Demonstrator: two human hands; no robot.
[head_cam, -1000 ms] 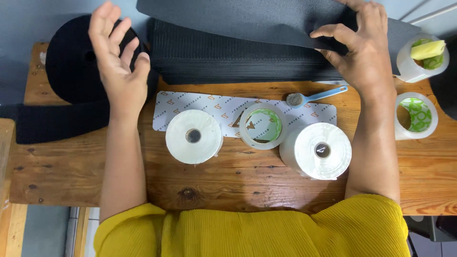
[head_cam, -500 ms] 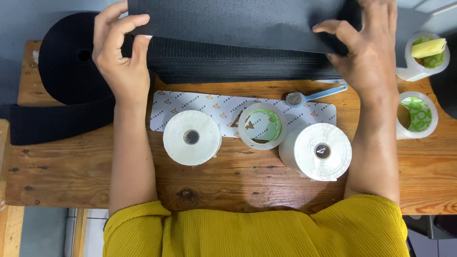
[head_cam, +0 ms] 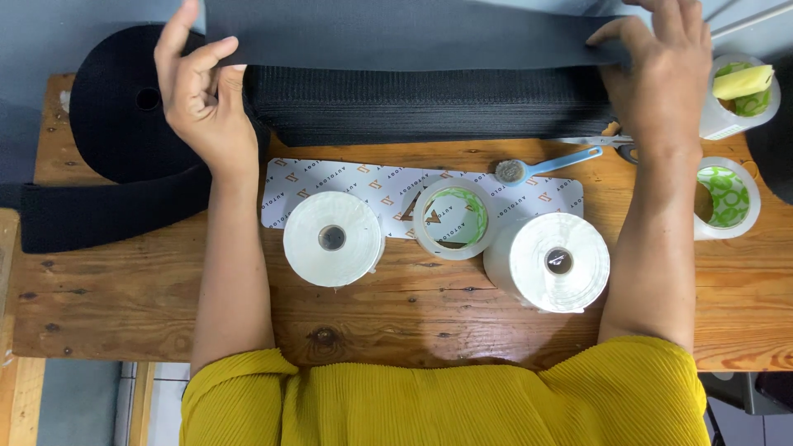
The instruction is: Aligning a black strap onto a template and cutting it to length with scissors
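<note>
Overhead view of a wooden counter (head_cam: 124,306). The left hand (head_cam: 202,99) and right hand (head_cam: 661,70) each pinch one end of a wide dark grey strip (head_cam: 413,33), fingers curled over its lower edge, thumbs beneath; the strip is stretched level between them along the far side of the counter. Directly below the strip lies a folded stack of black webbing (head_cam: 429,111), which continues leftward to a large black roll (head_cam: 116,107) and a loose tail hanging off the counter's left edge.

Nearer the person, a flat white rectangular packet (head_cam: 372,186) with small orange-brown printed marks lies lengthwise. Resting on it: a clear tape roll (head_cam: 450,219) with a green-patterned core. A white roll (head_cam: 333,238) overlaps the packet's near-left edge, a second white roll (head_cam: 557,262) its near-right corner. A blue-handled tool with a round metal head (head_cam: 541,165) lies on the packet's far edge; scissor handles (head_cam: 619,147) show just beside the right wrist, blades hidden.

At the right edge stand two further tape rolls (head_cam: 727,198) with green cores; the farther one carries a yellow object (head_cam: 743,81). The forearms cross in front of the webbing.
</note>
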